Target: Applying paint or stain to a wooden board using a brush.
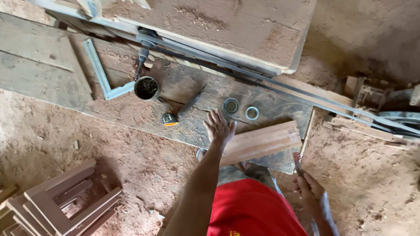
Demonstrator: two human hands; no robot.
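Observation:
My left hand (218,128) rests flat, fingers spread, on the left end of a grooved reddish wooden piece (267,142) that lies on a worn dark plank (131,109). My right hand (309,189) is lower right, closed around the handle of a small brush-like tool (297,161) whose tip points up toward the wooden piece's right end. Just beyond my left hand sit a small round tin (230,105) and its lid ring (251,113).
A tape measure (169,119), a dark hand tool (191,102), a round can (146,88) and a metal square (101,75) lie on the plank. A dusty board (227,26) sits behind. Stacked wooden frames (57,201) are lower left. Machinery (385,105) is at right.

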